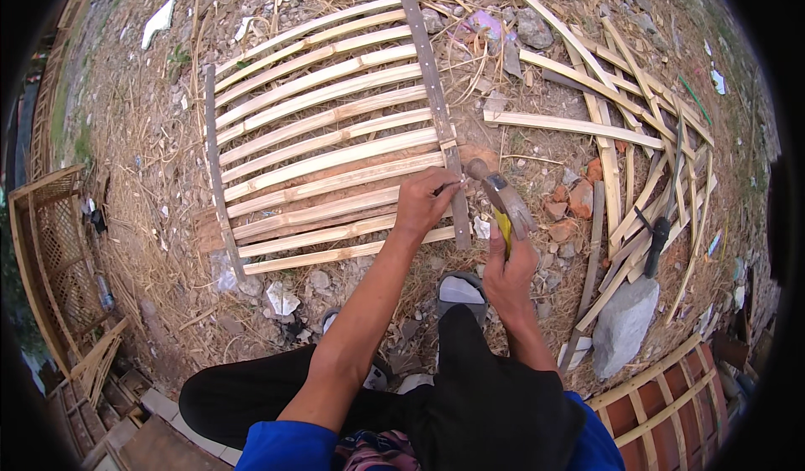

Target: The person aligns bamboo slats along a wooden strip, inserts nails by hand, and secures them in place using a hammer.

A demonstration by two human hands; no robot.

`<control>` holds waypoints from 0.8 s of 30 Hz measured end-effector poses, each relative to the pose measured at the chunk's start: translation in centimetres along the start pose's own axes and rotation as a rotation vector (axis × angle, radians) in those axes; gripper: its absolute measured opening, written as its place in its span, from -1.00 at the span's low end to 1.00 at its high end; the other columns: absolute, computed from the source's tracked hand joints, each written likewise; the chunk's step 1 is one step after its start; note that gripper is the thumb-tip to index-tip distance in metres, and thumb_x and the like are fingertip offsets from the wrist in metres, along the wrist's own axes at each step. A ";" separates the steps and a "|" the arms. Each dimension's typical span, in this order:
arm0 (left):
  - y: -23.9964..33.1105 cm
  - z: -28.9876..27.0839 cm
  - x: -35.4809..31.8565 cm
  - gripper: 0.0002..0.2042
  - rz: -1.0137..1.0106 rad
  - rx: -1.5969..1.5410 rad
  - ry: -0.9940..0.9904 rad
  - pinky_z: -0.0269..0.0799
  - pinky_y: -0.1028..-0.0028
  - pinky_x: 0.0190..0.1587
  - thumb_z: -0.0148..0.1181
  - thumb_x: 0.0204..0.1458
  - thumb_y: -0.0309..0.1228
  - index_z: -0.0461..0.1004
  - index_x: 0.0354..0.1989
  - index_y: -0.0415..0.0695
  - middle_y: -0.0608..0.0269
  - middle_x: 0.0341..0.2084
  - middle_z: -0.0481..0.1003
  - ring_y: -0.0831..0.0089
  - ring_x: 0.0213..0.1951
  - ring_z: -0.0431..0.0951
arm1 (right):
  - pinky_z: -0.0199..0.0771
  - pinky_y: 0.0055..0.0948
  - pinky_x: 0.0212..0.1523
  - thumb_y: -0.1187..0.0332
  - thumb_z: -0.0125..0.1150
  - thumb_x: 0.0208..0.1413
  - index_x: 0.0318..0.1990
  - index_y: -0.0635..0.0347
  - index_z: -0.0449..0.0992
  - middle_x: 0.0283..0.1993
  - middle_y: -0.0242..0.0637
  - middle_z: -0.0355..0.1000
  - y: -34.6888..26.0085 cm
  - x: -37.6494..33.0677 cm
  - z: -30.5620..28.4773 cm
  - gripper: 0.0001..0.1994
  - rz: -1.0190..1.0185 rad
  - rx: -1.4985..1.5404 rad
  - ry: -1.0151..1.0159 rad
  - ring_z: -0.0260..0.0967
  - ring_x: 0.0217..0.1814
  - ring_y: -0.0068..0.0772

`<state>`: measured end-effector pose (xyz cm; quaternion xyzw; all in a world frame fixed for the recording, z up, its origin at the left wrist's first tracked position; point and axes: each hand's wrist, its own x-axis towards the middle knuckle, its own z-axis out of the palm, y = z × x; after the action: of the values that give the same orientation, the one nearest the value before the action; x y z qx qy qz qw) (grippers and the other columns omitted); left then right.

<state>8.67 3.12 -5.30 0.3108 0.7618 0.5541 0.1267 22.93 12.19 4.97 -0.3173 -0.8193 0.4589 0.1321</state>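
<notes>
A slatted wooden frame (323,123) lies on the ground, its pale bamboo-like slats running between two darker side rails. My left hand (423,203) rests over the right rail (434,85), fingers pinched on what looks like a small nail (444,188). My palm hides part of the slats below it. Just to the right, my right hand (510,274) is closed round the yellow handle of a hammer (507,203). The hammer's metal head is raised close beside the left fingertips, apart from the rail.
Loose split strips (579,77) lie heaped at the right, with a dark-handled blade tool (658,245) on them. Beside them are a large grey stone (625,324) and broken bricks (580,199). Lattice panels (63,253) stand at left; another slatted panel (671,395) is at lower right.
</notes>
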 end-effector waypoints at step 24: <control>-0.3 -0.3 -0.1 -0.87 0.020 -0.011 0.002 0.50 0.45 -0.35 0.33 -0.12 -0.64 0.59 -0.36 -0.23 0.14 -0.41 0.60 0.33 -0.40 0.61 | 0.39 -0.09 -0.35 0.44 0.05 0.26 -0.03 0.43 0.40 -0.36 0.18 0.43 -1.9 0.2 -0.8 -0.77 0.063 0.031 -0.050 0.43 -0.34 0.25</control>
<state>8.49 2.84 -5.48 0.3174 0.7556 0.5598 0.1221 22.40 12.12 6.98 -0.3292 -0.8048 0.4832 0.1018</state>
